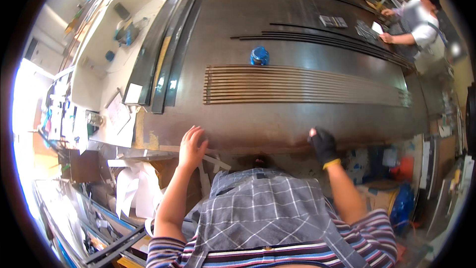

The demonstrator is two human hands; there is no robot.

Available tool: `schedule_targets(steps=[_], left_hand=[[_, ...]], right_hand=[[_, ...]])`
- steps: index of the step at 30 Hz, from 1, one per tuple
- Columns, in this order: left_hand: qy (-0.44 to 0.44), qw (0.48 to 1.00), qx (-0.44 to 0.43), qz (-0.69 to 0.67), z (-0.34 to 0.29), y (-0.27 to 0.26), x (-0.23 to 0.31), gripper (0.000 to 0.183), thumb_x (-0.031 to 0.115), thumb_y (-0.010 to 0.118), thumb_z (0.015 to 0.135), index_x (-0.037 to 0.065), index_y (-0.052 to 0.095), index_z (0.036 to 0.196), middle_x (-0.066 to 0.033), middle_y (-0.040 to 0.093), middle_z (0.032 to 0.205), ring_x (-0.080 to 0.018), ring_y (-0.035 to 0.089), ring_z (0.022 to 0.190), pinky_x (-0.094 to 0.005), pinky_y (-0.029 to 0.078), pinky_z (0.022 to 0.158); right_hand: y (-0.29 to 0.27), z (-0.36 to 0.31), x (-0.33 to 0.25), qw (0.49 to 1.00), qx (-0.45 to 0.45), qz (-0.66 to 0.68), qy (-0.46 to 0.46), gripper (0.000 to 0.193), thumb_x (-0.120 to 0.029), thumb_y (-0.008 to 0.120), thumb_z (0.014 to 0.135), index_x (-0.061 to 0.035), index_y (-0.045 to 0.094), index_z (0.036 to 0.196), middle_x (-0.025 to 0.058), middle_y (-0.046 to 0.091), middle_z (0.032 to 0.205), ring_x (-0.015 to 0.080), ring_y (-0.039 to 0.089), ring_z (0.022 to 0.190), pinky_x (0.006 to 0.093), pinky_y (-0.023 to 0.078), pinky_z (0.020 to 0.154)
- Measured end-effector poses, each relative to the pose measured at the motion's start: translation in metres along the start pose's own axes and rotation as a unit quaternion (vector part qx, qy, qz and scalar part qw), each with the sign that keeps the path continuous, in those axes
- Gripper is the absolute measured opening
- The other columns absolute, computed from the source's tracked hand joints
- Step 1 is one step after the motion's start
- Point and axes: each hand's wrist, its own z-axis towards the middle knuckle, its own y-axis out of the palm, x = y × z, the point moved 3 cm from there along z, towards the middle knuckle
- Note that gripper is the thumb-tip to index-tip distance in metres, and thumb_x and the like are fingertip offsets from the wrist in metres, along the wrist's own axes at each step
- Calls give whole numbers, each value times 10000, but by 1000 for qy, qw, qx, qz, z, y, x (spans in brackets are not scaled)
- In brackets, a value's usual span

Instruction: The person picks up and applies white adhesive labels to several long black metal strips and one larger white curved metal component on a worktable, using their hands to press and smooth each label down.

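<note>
My bare left hand is over the near edge of the dark metal worktable, its fingers spread and nothing in them. My right hand wears a black glove with a yellow cuff; a bare thumb shows. It hovers at the same edge, loosely bent, and I see nothing held in it. Beyond both hands lies a row of several long, thin metal strips, side by side and running left to right. A blue-capped container stands just behind the strips.
Long dark metal profiles lie at the table's left. Farther back are thin black bars and a small dark packet. A co-worker stands at the far right. At left, a pale surface carries papers and a glass jar.
</note>
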Motion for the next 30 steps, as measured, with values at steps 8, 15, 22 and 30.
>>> schedule_targets(steps=[8,15,22,30], left_hand=[[-150,975,163,34,82,3,-76,333,240,647,829,57,598,1104,-155,601,1145,-324,507,1167,-410,407,976],[-388,785,413,-251,94,-59,-313,411,242,668,817,-49,565,1089,-140,640,974,-230,608,867,-327,481,807],[-357,734,381,-434,128,-83,-359,375,223,601,848,3,521,1141,-115,587,1056,-233,570,943,-361,462,810],[-311,619,407,-595,126,-101,-309,376,198,582,861,-8,527,1170,-98,570,1131,-223,511,1075,-338,373,953]], right_hand=[[34,-27,74,934,178,252,178,272,-289,529,923,-77,531,752,21,534,614,94,490,521,255,397,510],[28,-14,39,967,191,-7,170,318,-319,491,930,-37,574,808,84,585,655,205,565,605,328,438,590],[42,-16,62,917,302,-157,210,397,-377,455,928,-15,608,873,129,625,727,281,607,689,387,461,662],[72,-11,-20,924,300,-39,233,382,-352,457,924,-7,611,868,132,630,766,273,600,689,372,457,659]])
